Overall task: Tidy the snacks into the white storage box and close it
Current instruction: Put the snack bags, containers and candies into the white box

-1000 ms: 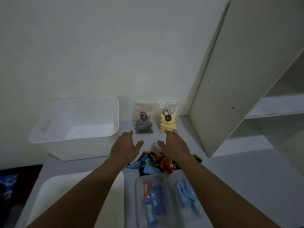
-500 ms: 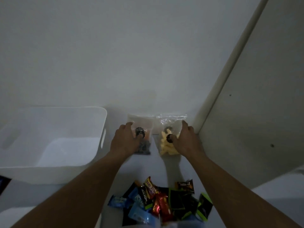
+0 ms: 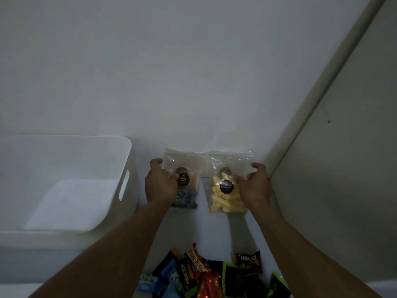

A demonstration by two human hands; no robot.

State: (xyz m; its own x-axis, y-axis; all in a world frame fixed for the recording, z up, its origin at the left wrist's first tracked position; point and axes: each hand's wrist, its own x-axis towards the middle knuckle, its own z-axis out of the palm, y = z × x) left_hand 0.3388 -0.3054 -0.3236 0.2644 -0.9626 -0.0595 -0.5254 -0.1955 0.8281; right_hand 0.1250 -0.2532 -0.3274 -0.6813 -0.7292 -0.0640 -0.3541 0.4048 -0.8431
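Two clear snack bags lean against the wall. The left bag (image 3: 186,166) holds dark and orange pieces; my left hand (image 3: 160,183) grips its left side with curled fingers. The right bag (image 3: 223,196) holds pale yellow sticks; my right hand (image 3: 254,186) curls round its right edge. The white storage box (image 3: 126,160) stands open to the left of the bags, nothing visible inside. A heap of small wrapped snacks (image 3: 206,274) lies on the table at the bottom of the head view.
A white shelf unit's side panel (image 3: 343,158) rises just right of the bags, close to my right hand. The white wall (image 3: 171,72) stands right behind the bags. The white tabletop (image 3: 214,229) shows between the bags and the snack heap.
Both hands reached forward from the snack heap to the two bags at the wall and closed on them. The view moved in closer.
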